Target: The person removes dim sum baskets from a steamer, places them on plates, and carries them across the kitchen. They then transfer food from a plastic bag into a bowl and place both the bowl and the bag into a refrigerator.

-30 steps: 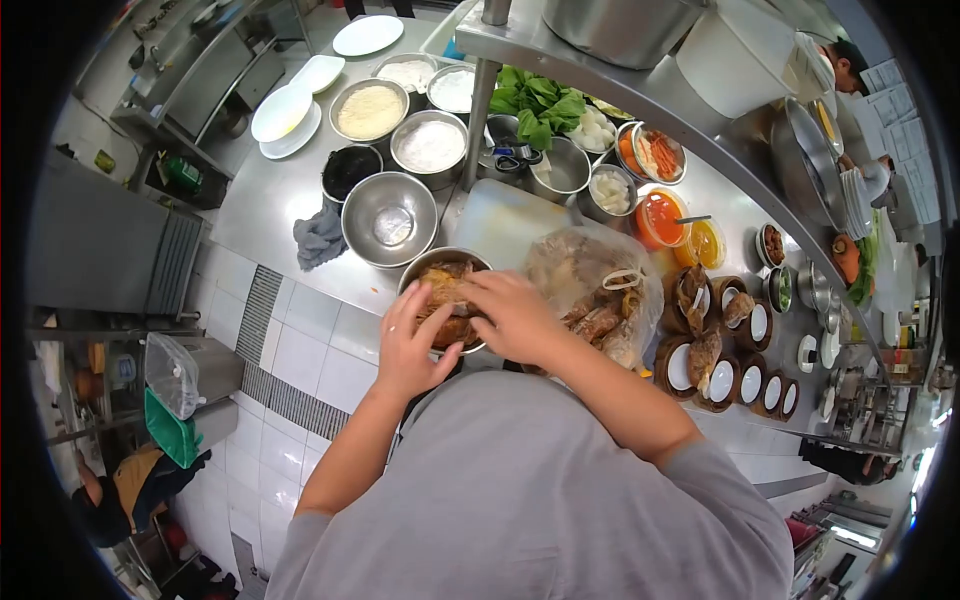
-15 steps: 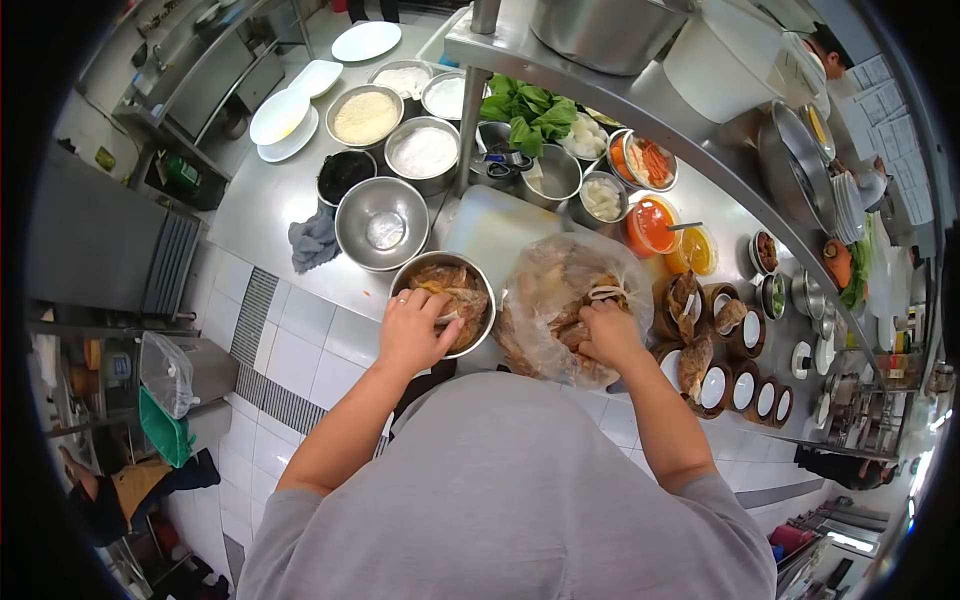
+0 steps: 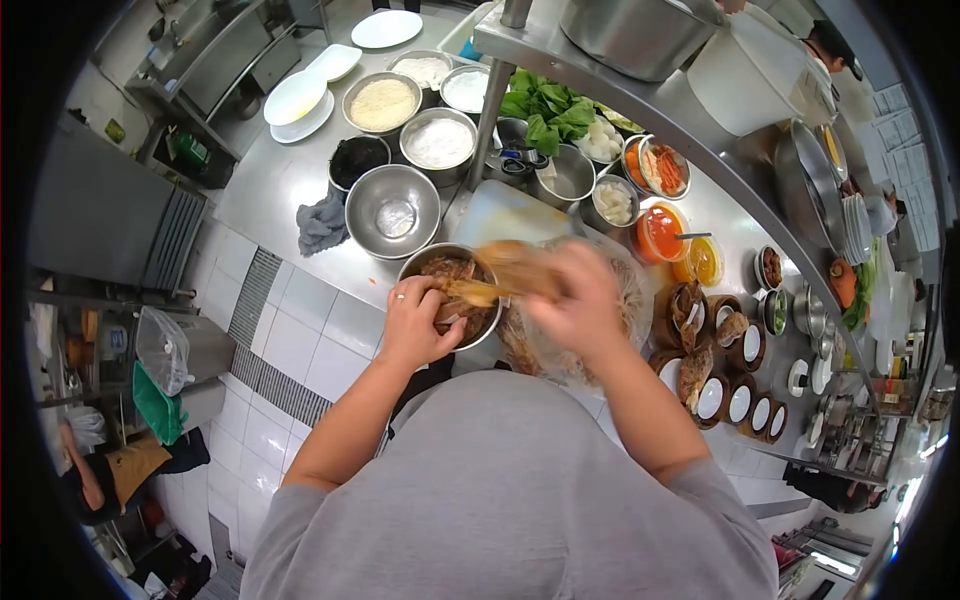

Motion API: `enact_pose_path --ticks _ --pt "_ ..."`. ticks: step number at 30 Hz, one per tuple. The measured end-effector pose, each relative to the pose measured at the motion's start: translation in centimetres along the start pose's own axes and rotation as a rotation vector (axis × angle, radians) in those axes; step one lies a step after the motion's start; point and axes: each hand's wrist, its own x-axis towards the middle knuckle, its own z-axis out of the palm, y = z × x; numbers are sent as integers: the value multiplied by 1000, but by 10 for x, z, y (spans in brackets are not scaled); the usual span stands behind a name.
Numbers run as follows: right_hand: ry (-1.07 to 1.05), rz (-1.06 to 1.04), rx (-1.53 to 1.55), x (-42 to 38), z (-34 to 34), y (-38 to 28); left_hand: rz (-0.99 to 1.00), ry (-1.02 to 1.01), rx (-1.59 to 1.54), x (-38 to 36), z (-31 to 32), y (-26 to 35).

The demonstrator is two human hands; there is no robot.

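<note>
My left hand [image 3: 417, 327], a ring on one finger, is curled into a steel bowl [image 3: 489, 335] at the counter's near edge. Its fingers press round brown meat [image 3: 452, 268] inside. My right hand [image 3: 578, 297] is closed on a long brown piece of meat [image 3: 518, 270], blurred by motion, above the gap between the bowl and a clear plastic bag [image 3: 628, 290]. The far end of that piece reaches over the bowl. More brown meat shows through the bag, which lies partly behind my right hand and forearm.
Beyond the bowl stand an empty steel bowl [image 3: 393, 213], a grey cloth [image 3: 322, 225] and a white cutting board [image 3: 505, 222]. Round wooden holders [image 3: 712, 398] and pieces of meat lie at the right. A metal shelf [image 3: 640, 92] overhangs the counter. A co-worker [image 3: 830, 45] is at far right.
My right hand has come out of the plastic bag with a piece of meat and moved left, toward the bowl. My left hand stays in the bowl.
</note>
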Motion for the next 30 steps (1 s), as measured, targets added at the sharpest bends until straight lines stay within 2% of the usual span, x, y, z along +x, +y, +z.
enact_pose_path --ticks 1,3,5,6,8,9,11,13,14,16,17,19,20,23,25,27,29,30 --pt "-126 -17 -130 11 27 -4 -19 47 -11 -2 0 0" --pt "-360 -20 -203 14 97 14 -63 116 -11 -10 1 -1" --pt "-425 -17 -329 -11 169 53 -75 184 -36 -10 7 -3" --pt "-419 -10 -331 -6 170 50 -95 253 -61 -7 6 -1" --pt "-600 16 -262 3 161 51 -98 227 -99 -5 4 6" --pt "-598 29 -273 2 152 54 -48 96 -39 1 -1 10" --pt "-331 -68 31 3 128 60 -2 -118 86 11 -9 20" --pt "-259 297 22 -3 52 33 -16 -166 146 17 -13 22" --pt "-319 563 -49 -19 29 45 -42 -211 212 18 -13 22" --pt "-699 811 -445 -43 -16 58 -68 -150 177 17 -10 21" --pt "-703 810 -445 -70 -19 70 -113 -144 128 18 -12 24" --pt "-466 657 -445 -126 -2 112 -143 -139 78 21 -9 22" --pt "-461 657 -448 -130 5 117 -173 -143 69 19 -3 16" --pt "-255 586 -451 -140 32 122 -217 -138 68 16 1 17" --pt "-274 612 -425 -147 39 122 -215 -125 76 18 0 18" --pt "-298 644 -409 -152 39 122 -74 -118 238 17 2 19" --pt "-273 510 -532 -153 39 123 -68 -152 220 15 0 17" --pt "-268 515 -535 -156 43 126 -59 -182 208 17 -1 17"
